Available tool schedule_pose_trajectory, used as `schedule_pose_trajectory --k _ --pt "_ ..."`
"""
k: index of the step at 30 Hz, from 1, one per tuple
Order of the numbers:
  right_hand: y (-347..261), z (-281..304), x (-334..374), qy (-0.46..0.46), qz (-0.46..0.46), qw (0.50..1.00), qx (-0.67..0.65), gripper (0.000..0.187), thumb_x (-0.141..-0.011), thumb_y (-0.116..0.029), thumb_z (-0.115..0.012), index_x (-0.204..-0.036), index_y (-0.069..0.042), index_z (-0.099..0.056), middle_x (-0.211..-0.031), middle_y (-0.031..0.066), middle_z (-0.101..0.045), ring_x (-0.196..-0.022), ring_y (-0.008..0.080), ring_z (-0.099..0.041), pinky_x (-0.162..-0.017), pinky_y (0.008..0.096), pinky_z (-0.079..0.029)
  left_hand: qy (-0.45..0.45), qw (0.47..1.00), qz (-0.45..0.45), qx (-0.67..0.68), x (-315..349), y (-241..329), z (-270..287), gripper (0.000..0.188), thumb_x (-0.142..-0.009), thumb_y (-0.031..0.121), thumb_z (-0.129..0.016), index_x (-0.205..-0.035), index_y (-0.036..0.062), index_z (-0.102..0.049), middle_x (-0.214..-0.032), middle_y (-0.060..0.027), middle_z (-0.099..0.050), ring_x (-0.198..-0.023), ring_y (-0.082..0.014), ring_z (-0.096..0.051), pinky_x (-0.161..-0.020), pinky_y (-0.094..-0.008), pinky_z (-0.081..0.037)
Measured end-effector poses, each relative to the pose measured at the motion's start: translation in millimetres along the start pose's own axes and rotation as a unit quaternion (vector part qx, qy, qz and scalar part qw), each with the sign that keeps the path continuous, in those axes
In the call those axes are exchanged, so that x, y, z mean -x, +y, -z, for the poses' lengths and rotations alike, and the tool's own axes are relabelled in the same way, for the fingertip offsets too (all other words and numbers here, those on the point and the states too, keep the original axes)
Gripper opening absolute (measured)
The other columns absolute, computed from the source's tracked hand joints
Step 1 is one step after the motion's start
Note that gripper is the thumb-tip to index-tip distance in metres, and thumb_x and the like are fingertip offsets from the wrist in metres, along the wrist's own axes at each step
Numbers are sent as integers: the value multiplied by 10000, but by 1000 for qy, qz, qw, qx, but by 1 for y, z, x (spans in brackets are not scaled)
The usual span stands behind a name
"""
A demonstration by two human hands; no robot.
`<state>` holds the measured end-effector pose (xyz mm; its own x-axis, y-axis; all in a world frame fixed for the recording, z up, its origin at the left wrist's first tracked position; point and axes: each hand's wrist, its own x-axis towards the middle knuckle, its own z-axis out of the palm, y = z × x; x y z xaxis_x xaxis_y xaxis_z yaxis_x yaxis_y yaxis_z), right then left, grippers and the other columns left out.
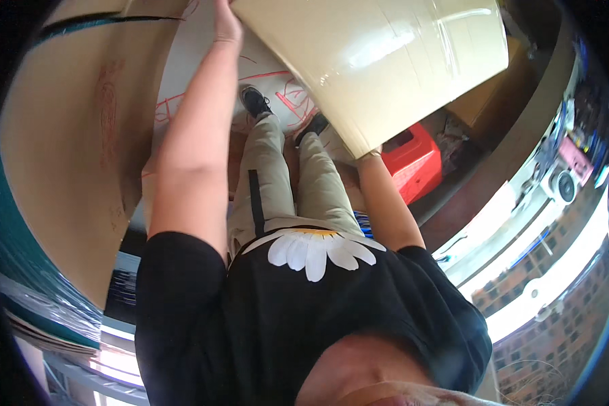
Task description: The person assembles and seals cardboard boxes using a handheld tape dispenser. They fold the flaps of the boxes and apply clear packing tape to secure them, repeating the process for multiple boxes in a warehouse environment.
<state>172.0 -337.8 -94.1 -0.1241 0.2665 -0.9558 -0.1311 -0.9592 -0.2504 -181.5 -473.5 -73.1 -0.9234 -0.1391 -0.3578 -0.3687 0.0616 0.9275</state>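
Note:
A large tan cardboard box [399, 74], shiny with clear tape or film, is held up in front of me and tilted. My left hand [229, 26] is at its far left edge, partly cut off by the top of the picture. Tucked under the near corner, my right hand [370, 155] supports the box from below, and most of its fingers are hidden. Both arms reach out from my body, and the box hangs above the floor just beyond my feet.
A red plastic stool [416, 166] stands beside my right forearm. Tall cardboard [61, 128] lines the left, near a film-wrapped stack [44, 298]. Red scribbles mark the pale sheet [189, 74] underfoot. Another brown box [487, 95] and a cluttered bench with a white round device [561, 186] are right.

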Motion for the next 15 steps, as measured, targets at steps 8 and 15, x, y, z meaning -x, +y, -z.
schedule_pose_trajectory --k 8,15 --pt "-33 -22 42 9 25 998 49 446 -922 -256 -328 -1247 -23 -526 -1248 126 -569 -1086 310 -581 -912 485 -463 65 988 79 118 171 -103 -48 661 -987 394 -289 -1419 -86 -148 -1496 -244 -142 -1398 -314 -125 -1135 -394 -90" --pt "-21 -51 34 11 15 996 89 453 -922 -269 -329 -1238 -16 -531 -1233 132 -577 -1067 312 -588 -896 470 -464 129 931 257 223 192 -124 -34 520 -983 421 -291 -1258 16 -464 -1285 -137 -462 -1200 -245 -412 -1051 -391 -287"
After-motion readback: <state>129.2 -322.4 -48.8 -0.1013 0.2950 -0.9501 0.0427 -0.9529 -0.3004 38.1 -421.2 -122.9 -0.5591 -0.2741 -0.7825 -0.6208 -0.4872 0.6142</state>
